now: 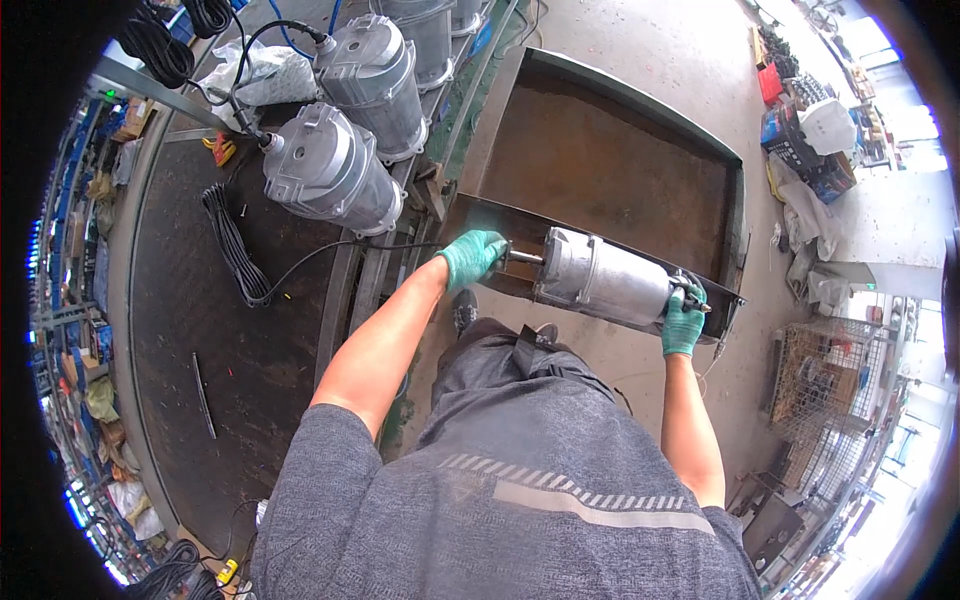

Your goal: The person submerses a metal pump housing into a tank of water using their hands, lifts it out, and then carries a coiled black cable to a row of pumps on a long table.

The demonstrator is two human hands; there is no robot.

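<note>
A silver, ribbed metal cylinder [605, 275], like a pump or motor body, lies on its side across the near edge of a rusty metal tray [610, 160]. From its left end a thin bright shaft [526, 257] sticks out. My left hand [473, 258], in a green glove, is closed around the outer end of that shaft; its fingertips are partly hidden. A black cable [330, 252] runs from the bench to this hand. My right hand [684, 320], also gloved in green, grips the cylinder's right end beside a small metal fitting [690, 283].
Several similar silver housings [335, 170] stand upright along the dark bench [250, 340] at left, with cables from their tops. A coiled black cable [235, 245] and a thin strip [204, 395] lie there. At right are a wire cage [830, 375] and crates [800, 140].
</note>
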